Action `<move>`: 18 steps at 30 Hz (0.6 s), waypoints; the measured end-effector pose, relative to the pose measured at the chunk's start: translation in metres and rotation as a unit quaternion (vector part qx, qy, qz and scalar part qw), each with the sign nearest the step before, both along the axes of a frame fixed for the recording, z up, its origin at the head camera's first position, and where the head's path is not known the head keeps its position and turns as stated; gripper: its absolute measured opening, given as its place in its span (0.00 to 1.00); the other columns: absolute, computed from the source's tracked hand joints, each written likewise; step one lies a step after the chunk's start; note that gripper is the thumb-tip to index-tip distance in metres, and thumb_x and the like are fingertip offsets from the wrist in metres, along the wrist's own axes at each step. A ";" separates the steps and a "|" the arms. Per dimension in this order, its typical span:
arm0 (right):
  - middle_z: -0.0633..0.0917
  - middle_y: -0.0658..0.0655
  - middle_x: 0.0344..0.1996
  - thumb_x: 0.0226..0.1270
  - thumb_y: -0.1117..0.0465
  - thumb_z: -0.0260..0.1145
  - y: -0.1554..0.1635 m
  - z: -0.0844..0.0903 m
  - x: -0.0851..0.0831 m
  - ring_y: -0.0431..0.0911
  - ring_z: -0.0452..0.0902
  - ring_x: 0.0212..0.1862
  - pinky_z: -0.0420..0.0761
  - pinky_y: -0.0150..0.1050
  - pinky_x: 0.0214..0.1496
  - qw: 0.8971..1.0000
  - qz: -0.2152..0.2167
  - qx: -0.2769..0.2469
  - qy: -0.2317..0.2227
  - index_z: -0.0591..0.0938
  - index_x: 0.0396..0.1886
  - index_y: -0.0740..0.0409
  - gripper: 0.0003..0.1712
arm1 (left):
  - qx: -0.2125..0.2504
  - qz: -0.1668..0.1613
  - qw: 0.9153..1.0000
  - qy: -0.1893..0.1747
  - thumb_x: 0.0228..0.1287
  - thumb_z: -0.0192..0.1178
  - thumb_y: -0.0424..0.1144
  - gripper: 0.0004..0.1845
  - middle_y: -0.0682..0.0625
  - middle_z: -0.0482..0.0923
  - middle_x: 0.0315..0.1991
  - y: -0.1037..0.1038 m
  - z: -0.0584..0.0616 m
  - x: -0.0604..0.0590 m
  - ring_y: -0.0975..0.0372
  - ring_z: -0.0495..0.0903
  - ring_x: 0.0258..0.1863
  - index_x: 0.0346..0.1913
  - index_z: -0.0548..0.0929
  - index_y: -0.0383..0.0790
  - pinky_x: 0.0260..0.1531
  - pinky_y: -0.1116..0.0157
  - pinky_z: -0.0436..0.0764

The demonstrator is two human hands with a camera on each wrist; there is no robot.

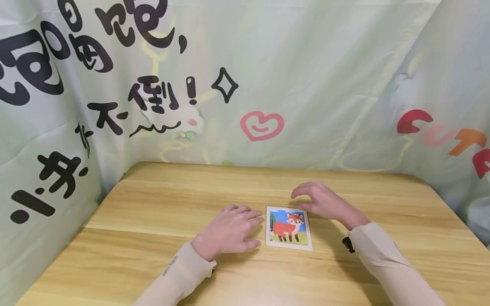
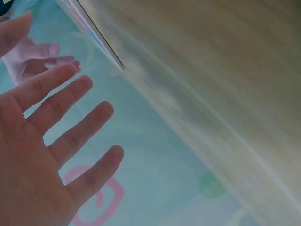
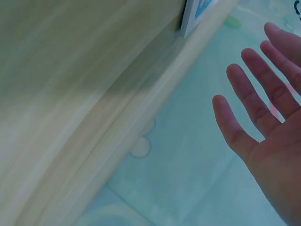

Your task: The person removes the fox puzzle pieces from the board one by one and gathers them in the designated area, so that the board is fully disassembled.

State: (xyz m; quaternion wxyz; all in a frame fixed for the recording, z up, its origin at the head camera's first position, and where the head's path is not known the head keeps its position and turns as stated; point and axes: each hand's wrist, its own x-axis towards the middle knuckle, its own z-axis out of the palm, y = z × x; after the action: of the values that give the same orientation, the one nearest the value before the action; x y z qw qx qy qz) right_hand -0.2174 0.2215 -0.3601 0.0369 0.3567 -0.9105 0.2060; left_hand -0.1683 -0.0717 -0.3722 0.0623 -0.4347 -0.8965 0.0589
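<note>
A small card with a fox picture (image 1: 289,228) lies flat on the wooden table (image 1: 153,204). My left hand (image 1: 233,229) rests palm down just left of the card, fingers straight and spread, fingertips near its left edge. My right hand (image 1: 321,203) hovers over the card's upper right corner with relaxed fingers and holds nothing. In the left wrist view my left hand (image 2: 51,141) shows spread fingers, with the card's edge (image 2: 89,28) beyond. In the right wrist view my right hand (image 3: 263,127) is spread, and a card corner (image 3: 195,12) peeks in at the top.
A pale green printed cloth (image 1: 268,85) with black characters, a pink heart and red letters hangs behind and on both sides of the table. Bare tabletop lies all around the card.
</note>
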 end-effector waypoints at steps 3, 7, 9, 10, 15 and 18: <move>0.87 0.59 0.48 0.59 0.70 0.74 -0.003 -0.002 -0.003 0.58 0.81 0.53 0.79 0.59 0.56 1.000 0.017 0.008 -0.008 0.88 0.46 0.62 0.14 | -0.018 -0.001 1.000 -0.013 0.69 0.57 0.63 0.32 0.55 0.73 0.70 0.006 0.000 0.000 0.57 0.72 0.66 0.69 0.78 0.50 0.64 0.54 0.72; 0.86 0.60 0.48 0.58 0.72 0.74 -0.007 -0.008 -0.008 0.58 0.81 0.52 0.81 0.57 0.54 0.998 0.052 0.018 -0.032 0.88 0.46 0.63 0.15 | -0.039 -0.001 0.998 -0.043 0.70 0.56 0.64 0.33 0.56 0.69 0.72 0.012 -0.001 0.002 0.57 0.69 0.69 0.71 0.75 0.52 0.65 0.53 0.71; 0.85 0.61 0.49 0.59 0.72 0.73 -0.008 -0.010 -0.008 0.58 0.80 0.52 0.81 0.57 0.54 0.996 0.065 0.022 -0.055 0.88 0.47 0.63 0.15 | -0.045 0.001 0.997 -0.058 0.69 0.55 0.65 0.34 0.56 0.68 0.73 0.014 -0.001 0.004 0.56 0.68 0.70 0.73 0.74 0.53 0.65 0.52 0.70; 0.85 0.61 0.50 0.59 0.71 0.73 -0.008 -0.011 -0.008 0.58 0.80 0.52 0.80 0.57 0.55 0.995 0.070 0.023 -0.071 0.88 0.48 0.63 0.15 | -0.047 0.004 0.997 -0.066 0.69 0.56 0.65 0.34 0.56 0.67 0.73 0.015 0.000 0.005 0.56 0.68 0.70 0.73 0.73 0.54 0.65 0.51 0.70; 0.81 0.59 0.50 0.62 0.65 0.74 -0.010 -0.013 -0.008 0.55 0.76 0.51 0.79 0.54 0.54 0.987 0.075 0.040 -0.134 0.87 0.53 0.62 0.18 | -0.059 0.009 0.995 -0.084 0.68 0.57 0.66 0.33 0.58 0.69 0.72 0.017 0.000 0.009 0.57 0.70 0.67 0.73 0.73 0.60 0.63 0.52 0.72; 0.79 0.55 0.46 0.62 0.64 0.74 -0.010 -0.013 -0.007 0.50 0.73 0.47 0.78 0.47 0.50 0.986 0.074 0.043 -0.145 0.87 0.53 0.63 0.19 | -0.061 0.007 0.994 -0.088 0.67 0.58 0.66 0.32 0.57 0.70 0.71 0.019 0.001 0.010 0.57 0.73 0.65 0.71 0.75 0.61 0.60 0.53 0.74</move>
State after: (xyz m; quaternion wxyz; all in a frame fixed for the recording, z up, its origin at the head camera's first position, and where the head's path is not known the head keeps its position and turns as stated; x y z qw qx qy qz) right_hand -0.2249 0.2118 -0.3732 -0.1265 0.3910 -0.8850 0.2186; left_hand -0.1578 -0.0530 -0.3710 -0.0437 -0.4350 -0.8962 0.0754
